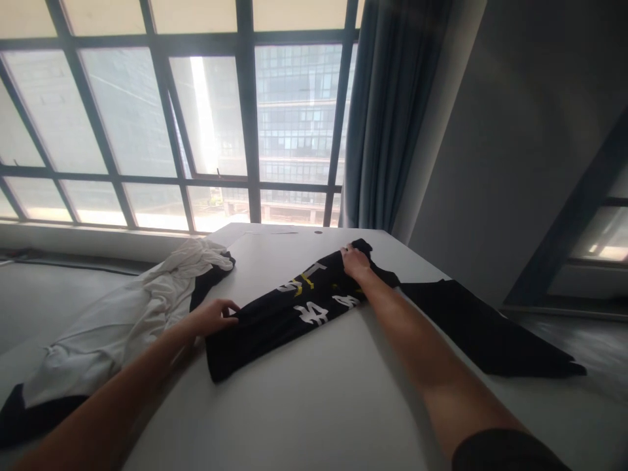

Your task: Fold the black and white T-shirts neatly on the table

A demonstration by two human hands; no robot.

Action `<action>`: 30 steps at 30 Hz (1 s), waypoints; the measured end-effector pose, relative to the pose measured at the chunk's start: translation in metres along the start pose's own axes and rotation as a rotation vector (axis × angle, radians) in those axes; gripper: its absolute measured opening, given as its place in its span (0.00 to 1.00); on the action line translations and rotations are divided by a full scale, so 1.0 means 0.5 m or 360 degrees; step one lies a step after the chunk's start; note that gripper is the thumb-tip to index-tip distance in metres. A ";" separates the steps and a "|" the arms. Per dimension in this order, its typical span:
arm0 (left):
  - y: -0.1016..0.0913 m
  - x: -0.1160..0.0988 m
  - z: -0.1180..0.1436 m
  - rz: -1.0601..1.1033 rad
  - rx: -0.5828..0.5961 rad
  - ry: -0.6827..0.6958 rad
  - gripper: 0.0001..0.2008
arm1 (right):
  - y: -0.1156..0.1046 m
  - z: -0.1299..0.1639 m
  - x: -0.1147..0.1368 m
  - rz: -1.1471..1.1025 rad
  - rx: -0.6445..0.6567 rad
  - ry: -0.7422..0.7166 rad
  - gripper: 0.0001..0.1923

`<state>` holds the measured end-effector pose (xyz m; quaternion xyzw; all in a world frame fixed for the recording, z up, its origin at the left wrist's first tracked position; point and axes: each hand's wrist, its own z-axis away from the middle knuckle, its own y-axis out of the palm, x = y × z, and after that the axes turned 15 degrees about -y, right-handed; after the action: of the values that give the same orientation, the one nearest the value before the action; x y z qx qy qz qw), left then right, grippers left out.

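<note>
A black T-shirt with white and yellow print lies folded into a long strip, slanting across the white table. My left hand pinches its edge near the left end, thumb and fingers closed on the cloth. Toward the far right end, where the fabric bunches up, my right hand grips the upper edge. Part of the print is hidden by folds, and the right forearm crosses in front of the shirt's right end.
A crumpled white garment with black parts lies along the table's left side. On the right, a flat black cloth reaches over the edge of the white table. Windows and a blue-grey curtain stand behind.
</note>
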<state>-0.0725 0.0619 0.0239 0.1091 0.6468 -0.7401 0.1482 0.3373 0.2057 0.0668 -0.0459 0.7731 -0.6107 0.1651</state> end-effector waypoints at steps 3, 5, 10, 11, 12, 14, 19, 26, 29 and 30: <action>-0.014 -0.026 0.039 -0.0005 0.0232 -0.0046 0.38 | 0.005 -0.006 0.064 -0.0111 -0.0082 -0.0054 0.39; -0.016 -0.048 0.063 -0.0049 0.0320 -0.0050 0.45 | 0.011 0.017 0.102 -0.0233 -0.0004 -0.0147 0.32; 0.010 -0.114 0.110 -0.0088 0.0389 0.0099 0.40 | 0.015 0.141 0.164 -0.0569 0.0012 -0.0630 0.20; 0.016 -0.125 0.115 -0.0068 0.0369 0.0144 0.37 | 0.016 0.170 0.171 -0.0665 0.0000 -0.0770 0.21; 0.020 -0.133 0.119 -0.0040 0.0343 0.0192 0.33 | 0.018 0.198 0.177 -0.0761 -0.0015 -0.0909 0.23; 0.024 -0.141 0.121 0.0020 0.0314 0.0259 0.29 | 0.024 0.245 0.186 -0.0930 -0.0076 -0.1140 0.24; 0.012 -0.116 0.105 0.0048 0.0515 0.0118 0.32 | 0.035 0.305 0.207 -0.1068 -0.0357 -0.1255 0.11; 0.065 -0.165 0.138 0.0125 0.0581 0.0574 0.26 | 0.014 0.313 0.110 -0.0630 -0.0130 -0.1146 0.11; 0.105 -0.220 0.180 -0.0011 0.0305 0.0839 0.25 | 0.013 0.333 0.035 -0.0479 -0.0062 -0.0949 0.13; 0.115 -0.233 0.192 -0.0045 0.0210 0.0910 0.25 | 0.013 0.343 0.014 -0.0465 -0.0053 -0.0876 0.14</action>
<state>0.0599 -0.0308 0.0253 0.3137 0.6143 -0.7218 -0.0577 0.3847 0.0461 0.0247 -0.3228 0.6944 -0.5800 0.2778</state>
